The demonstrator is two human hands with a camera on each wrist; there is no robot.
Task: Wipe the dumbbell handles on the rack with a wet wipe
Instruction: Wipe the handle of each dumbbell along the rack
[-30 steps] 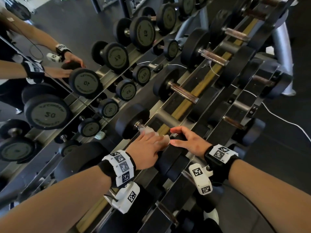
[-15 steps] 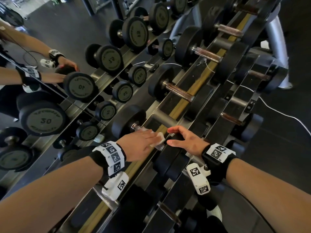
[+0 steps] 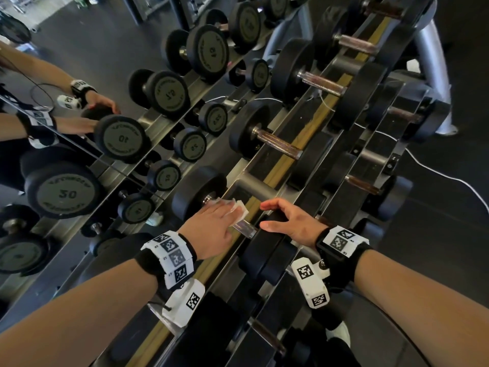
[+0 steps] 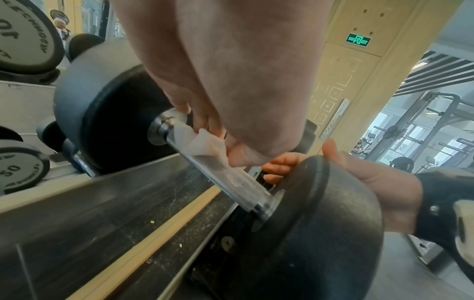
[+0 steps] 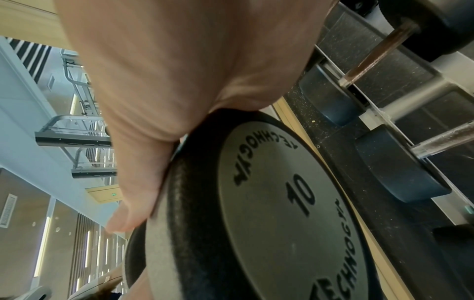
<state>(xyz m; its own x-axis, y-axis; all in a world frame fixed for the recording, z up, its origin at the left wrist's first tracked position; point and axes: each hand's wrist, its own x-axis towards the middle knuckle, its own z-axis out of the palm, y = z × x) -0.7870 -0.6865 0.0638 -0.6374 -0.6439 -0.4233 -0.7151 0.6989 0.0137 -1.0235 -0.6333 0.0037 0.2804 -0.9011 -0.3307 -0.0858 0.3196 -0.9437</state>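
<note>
A 10 dumbbell lies on the rack (image 3: 280, 170) in front of me, with its far head (image 3: 198, 192) and its near head (image 3: 267, 250). My left hand (image 3: 211, 223) wraps the white wet wipe (image 3: 238, 210) round its metal handle (image 3: 244, 229), close to the far head. In the left wrist view, the wipe (image 4: 200, 144) is bunched under the fingers and the near half of the handle (image 4: 231, 182) is bare. My right hand (image 3: 288, 223) grips the near head, with fingers curled over its rim (image 4: 320, 233). The right wrist view shows the head's face (image 5: 277, 203).
More dumbbells with brown handles (image 3: 277, 145) sit further along the rack, and lower tiers lie to the right. A mirror on the left reflects the rack and my arms (image 3: 87, 102). A white cable (image 3: 436, 173) runs across the floor at the right.
My left hand has slid the wipe along the handle towards the far head, baring the handle's near end. The right hand stays on the near head.
</note>
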